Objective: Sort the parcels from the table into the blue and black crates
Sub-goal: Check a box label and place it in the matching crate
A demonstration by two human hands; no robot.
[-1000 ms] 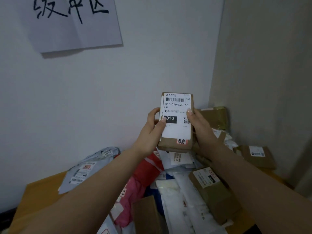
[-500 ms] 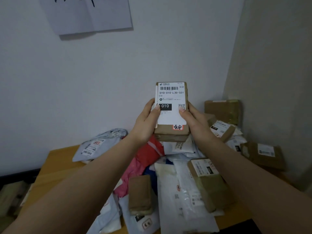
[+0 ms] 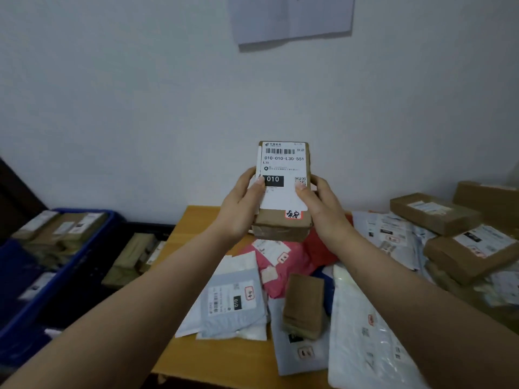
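Observation:
I hold a small brown cardboard parcel upright above the table, its white label reading "010" facing me. My left hand grips its left side and my right hand grips its right side, thumbs on the label. Below lies the wooden table covered with parcels. At the left, lower than the table, stands the blue crate with several brown boxes inside. Between it and the table sits the black crate, also holding brown boxes.
On the table lie a grey mailer bag, a pink bag, a small brown box, white bags and stacked brown boxes at the right. A white wall with a paper sheet stands behind.
My view has swung left, so the blue and black crates have come into sight. Both hands still hold the parcel the same way, upright in front of me.

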